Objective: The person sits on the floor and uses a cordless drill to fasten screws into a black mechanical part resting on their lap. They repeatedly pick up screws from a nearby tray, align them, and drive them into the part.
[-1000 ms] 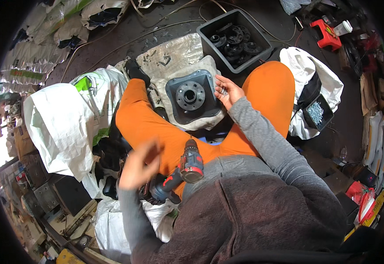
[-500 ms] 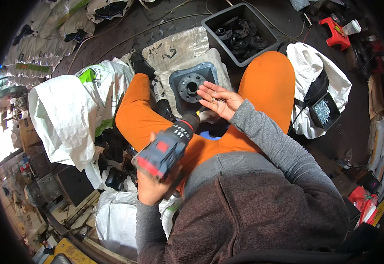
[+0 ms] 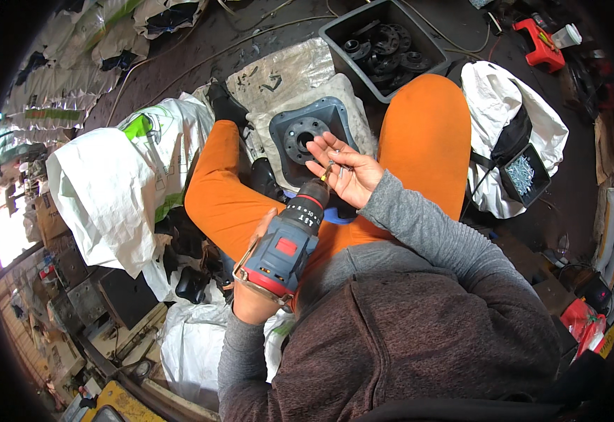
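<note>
My left hand (image 3: 252, 304) grips a blue-grey and red cordless drill (image 3: 282, 246). The drill's black chuck points up and to the right, and its bit reaches the fingers of my right hand (image 3: 357, 181). That hand is palm up with slightly curled fingers, holding a few small screws (image 3: 342, 167). One screw seems to meet the bit tip, though the contact is too small to make out. Just beyond lies a blue-grey square metal housing (image 3: 335, 116) with a round, drilled flange (image 3: 296, 144) in its middle, resting on a pale padded sack (image 3: 367, 133).
A grey bin (image 3: 341, 67) of dark round metal parts (image 3: 391, 42) stands at the far side. On the right, a black box of screws (image 3: 521, 174) sits by a white sack (image 3: 486, 91). White sacks (image 3: 96, 190) stand at left. A red stool (image 3: 538, 46) is far right.
The drill has turned more upright, and its bit has come up to my right hand's fingers. My right hand's fingers have curled in a little around the screws.
</note>
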Demonstrator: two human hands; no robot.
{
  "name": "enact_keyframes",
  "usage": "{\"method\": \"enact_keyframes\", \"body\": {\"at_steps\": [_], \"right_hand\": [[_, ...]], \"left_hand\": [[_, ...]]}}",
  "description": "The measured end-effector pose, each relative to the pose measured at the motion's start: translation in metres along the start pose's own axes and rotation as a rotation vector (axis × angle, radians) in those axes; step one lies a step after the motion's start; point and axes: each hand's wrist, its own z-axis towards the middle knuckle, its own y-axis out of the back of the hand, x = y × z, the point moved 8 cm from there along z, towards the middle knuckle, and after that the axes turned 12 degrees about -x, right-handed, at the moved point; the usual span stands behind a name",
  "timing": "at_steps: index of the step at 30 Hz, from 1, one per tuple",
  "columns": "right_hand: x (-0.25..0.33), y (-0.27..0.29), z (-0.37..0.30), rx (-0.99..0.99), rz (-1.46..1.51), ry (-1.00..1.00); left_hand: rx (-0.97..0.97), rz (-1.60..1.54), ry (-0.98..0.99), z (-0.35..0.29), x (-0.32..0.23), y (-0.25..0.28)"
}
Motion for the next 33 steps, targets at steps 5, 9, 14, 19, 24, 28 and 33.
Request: {"method": "enact_keyframes", "body": {"at_steps": [5, 9, 14, 19, 24, 28, 33], "right_hand": [[-0.008, 0.003, 0.003, 0.01, 0.002, -0.029], [-0.01, 0.003, 0.002, -0.036, -0.049, -0.03], [-0.017, 0.013, 0.005, -0.104, -0.199, -0.048], [-0.016, 0.018, 0.014, -0.007, -0.114, -0.057], [0.005, 0.048, 0.02, -0.184, -0.287, 0.116], [0.036, 0.065, 0.028, -0.309, -0.326, 0.298], [0.043, 0.059, 0.03, -0.344, -0.278, 0.324]], "left_hand": [[0.006, -0.017, 0.041, 0.0, 0.008, -0.001], [-0.026, 0.122, -0.086, 0.0, 0.008, -0.002], [0.124, 0.079, 0.271, 0.0, 0.008, 0.003], [0.082, 0.048, 0.19, 0.004, 0.015, 0.007], [0.085, 0.239, -0.106, 0.023, 0.0, 0.02], [0.037, 0.129, 0.107, 0.034, 0.036, 0.021], [0.048, 0.085, 0.142, 0.051, 0.045, 0.012]]}}
